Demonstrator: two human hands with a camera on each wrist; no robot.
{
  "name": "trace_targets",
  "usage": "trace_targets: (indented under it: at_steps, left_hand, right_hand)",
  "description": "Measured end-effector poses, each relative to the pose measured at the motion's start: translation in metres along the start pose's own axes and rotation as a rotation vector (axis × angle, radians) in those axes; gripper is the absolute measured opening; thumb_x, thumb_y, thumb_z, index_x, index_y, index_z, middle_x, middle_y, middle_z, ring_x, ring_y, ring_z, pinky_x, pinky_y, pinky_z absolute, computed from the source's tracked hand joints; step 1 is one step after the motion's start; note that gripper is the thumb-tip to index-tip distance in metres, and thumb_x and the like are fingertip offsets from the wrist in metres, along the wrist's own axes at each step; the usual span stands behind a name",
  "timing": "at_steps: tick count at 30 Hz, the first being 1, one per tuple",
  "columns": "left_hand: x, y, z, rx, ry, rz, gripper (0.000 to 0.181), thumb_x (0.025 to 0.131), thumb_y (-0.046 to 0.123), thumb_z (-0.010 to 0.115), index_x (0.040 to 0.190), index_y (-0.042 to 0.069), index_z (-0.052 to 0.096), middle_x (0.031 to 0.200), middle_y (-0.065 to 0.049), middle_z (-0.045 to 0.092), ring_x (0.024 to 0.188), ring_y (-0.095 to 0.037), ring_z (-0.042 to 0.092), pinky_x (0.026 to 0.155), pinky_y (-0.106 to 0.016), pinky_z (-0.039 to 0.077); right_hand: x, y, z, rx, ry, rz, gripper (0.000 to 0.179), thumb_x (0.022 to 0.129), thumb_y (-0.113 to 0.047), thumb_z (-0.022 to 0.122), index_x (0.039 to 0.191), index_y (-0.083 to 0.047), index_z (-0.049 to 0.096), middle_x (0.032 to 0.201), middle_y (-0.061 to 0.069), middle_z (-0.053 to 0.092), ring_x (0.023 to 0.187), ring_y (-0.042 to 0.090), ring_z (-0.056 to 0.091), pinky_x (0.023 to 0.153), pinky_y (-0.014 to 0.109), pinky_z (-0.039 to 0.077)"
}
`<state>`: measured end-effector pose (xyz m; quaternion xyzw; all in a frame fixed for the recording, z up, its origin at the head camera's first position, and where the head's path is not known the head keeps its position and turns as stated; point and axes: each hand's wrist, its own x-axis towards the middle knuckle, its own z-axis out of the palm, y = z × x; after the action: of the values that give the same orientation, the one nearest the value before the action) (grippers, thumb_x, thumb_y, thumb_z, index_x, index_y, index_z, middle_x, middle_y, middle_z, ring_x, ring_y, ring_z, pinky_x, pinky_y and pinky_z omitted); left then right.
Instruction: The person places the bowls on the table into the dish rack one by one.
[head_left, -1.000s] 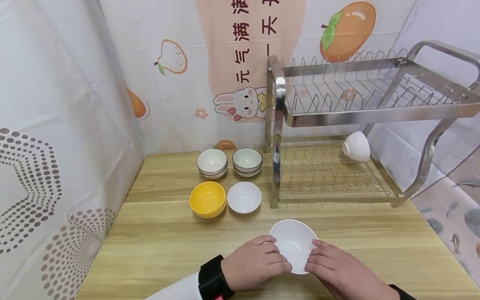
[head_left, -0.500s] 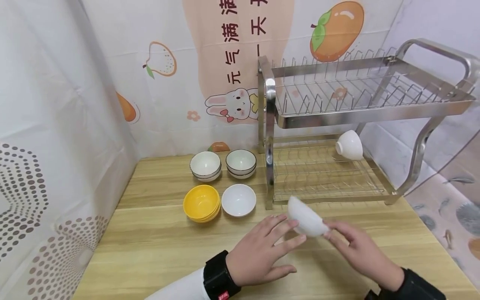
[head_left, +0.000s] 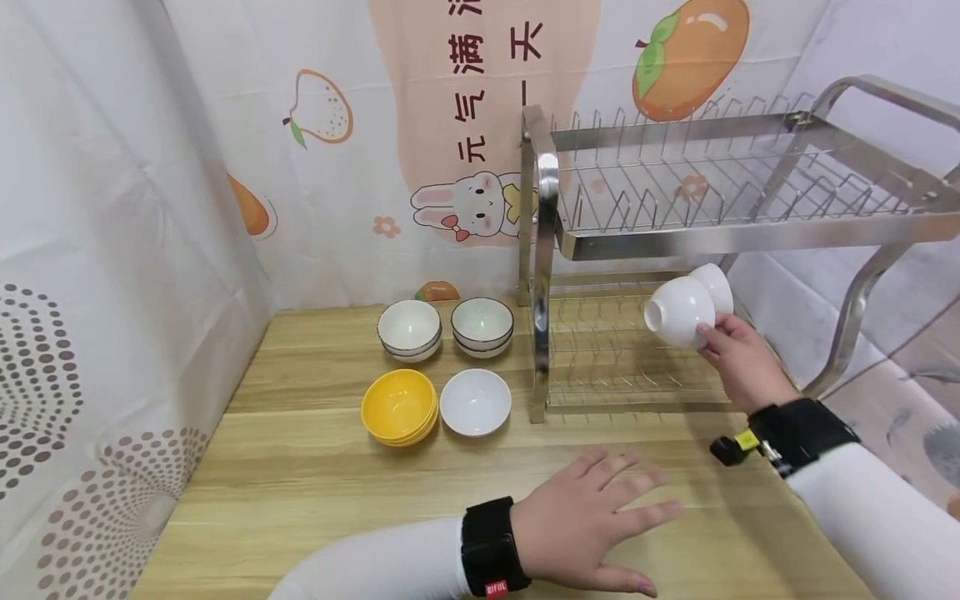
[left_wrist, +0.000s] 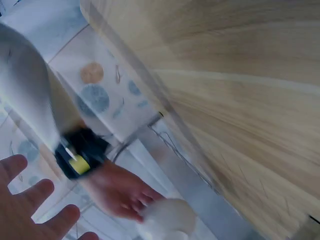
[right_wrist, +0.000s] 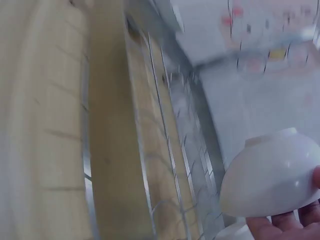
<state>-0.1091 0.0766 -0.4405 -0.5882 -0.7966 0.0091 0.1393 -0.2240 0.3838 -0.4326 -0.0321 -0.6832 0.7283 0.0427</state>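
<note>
My right hand (head_left: 750, 362) pinches the rim of a white bowl (head_left: 678, 312), tipped on its side with its foot toward the left, at the lower level of the metal dish rack (head_left: 637, 244). Just behind it, a second white bowl (head_left: 716, 287) leans on the rack, partly covered by the held one. In the right wrist view the held bowl (right_wrist: 275, 175) shows its foot upward, fingers under the rim. Over the table my left hand (head_left: 588, 521) is spread with straight fingers and holds nothing. Its fingers (left_wrist: 37, 200) show at the left wrist view's lower left.
Left of the rack stand a stack of yellow bowls (head_left: 397, 404), a white bowl (head_left: 476, 403), and two stacks of dark-rimmed bowls, one left (head_left: 409, 327) and one right (head_left: 482, 325). The rack's upper wire shelf (head_left: 720, 179) overhangs the lower one. A curtain hangs behind.
My right hand has carried the white bowl from the table's front up into the rack's lower level, turning it on its side. My left hand let go of it and spread its fingers.
</note>
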Motion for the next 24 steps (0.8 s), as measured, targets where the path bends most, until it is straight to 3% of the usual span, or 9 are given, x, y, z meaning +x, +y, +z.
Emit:
trace_targets:
  at_steps: [6,9,14,19,24]
  left_hand:
    - [0.01,0.004,0.01,-0.002,-0.056,0.015,0.083,0.09,0.078,0.036,0.159,0.035,0.02,0.164,0.003,0.018,0.149,-0.022,0.019,0.119,-0.04,0.021]
    - [0.014,0.002,0.013,-0.013,-0.092,0.025,0.081,0.092,0.077,0.034,0.159,0.036,0.016,0.165,0.004,0.013,0.15,-0.022,0.015,0.119,-0.039,0.02]
    - [0.014,0.001,0.019,-0.024,-0.12,0.029,0.081,0.092,0.077,0.033,0.159,0.036,0.015,0.165,0.006,0.014,0.151,-0.021,0.011,0.12,-0.039,0.018]
    - [0.01,-0.002,0.023,-0.04,-0.12,0.021,0.083,0.09,0.079,0.033,0.159,0.036,0.017,0.164,0.005,0.017,0.151,-0.021,0.008,0.12,-0.04,0.017]
    - [0.006,-0.005,0.029,-0.058,-0.108,0.007,0.085,0.089,0.081,0.032,0.159,0.036,0.018,0.164,0.004,0.019,0.151,-0.022,0.01,0.119,-0.041,0.019]
  right_hand:
    - [0.047,0.015,0.001,-0.176,0.095,0.13,0.025,0.104,-0.03,0.051,0.115,-0.008,0.05,0.141,0.014,0.04,0.126,0.017,0.041,0.107,0.027,0.038]
    - [0.061,0.017,0.002,-0.283,0.106,0.153,0.03,0.105,-0.034,0.046,0.117,-0.007,0.05,0.145,0.017,0.036,0.124,0.019,0.041,0.104,0.029,0.038]
    - [0.07,0.016,0.006,-0.406,0.07,0.151,0.049,0.106,-0.036,0.039,0.131,0.006,0.041,0.146,0.021,0.035,0.121,0.025,0.041,0.1,0.034,0.035]
    - [0.08,0.019,0.007,-0.501,0.06,0.163,0.052,0.106,-0.037,0.039,0.13,0.009,0.04,0.141,0.024,0.037,0.113,0.027,0.042,0.089,0.03,0.036]
    - [0.08,0.021,0.003,-0.614,0.05,0.2,0.06,0.105,-0.042,0.037,0.138,0.009,0.04,0.139,0.027,0.038,0.114,0.037,0.037,0.093,0.045,0.035]
